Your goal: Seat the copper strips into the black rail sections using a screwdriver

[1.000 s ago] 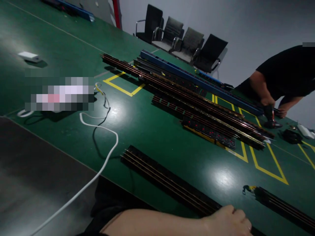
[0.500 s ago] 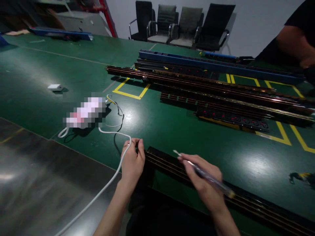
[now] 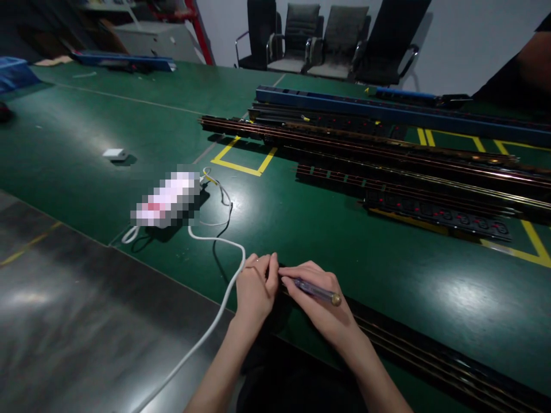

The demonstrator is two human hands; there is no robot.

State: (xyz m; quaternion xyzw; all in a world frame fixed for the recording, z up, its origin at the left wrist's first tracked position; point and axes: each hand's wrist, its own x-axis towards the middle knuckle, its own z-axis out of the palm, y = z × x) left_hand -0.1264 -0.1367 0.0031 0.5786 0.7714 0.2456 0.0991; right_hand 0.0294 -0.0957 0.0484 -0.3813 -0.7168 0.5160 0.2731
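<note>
A long black strip with copper-coloured bars [image 3: 413, 341] runs along the near table edge. At its left end is my left hand [image 3: 257, 284], fingers curled round the end and thumb up; the fingertips and any small part in them are hidden. Close beside it, my right hand [image 3: 321, 298] grips a slim screwdriver with a translucent purplish handle [image 3: 316, 289] and a gold-coloured butt. The screwdriver's tip is hidden at the left fingers, over the strip's end. A white cable [image 3: 226, 301] passes just left of my left hand.
A blurred-out white device [image 3: 170, 198] with wires and a small white block [image 3: 115, 154] lie on the green table [image 3: 172, 126]. Across it are several copper-barred strips [image 3: 344, 137], a black socket strip [image 3: 434, 212] and a blue rail [image 3: 344, 104]. Another person's arm [image 3: 531, 66] shows far right.
My right hand has moved left with the screwdriver, up against my left hand; its tip, visible before, is now hidden. The view has shifted, so the table things appear farther right.
</note>
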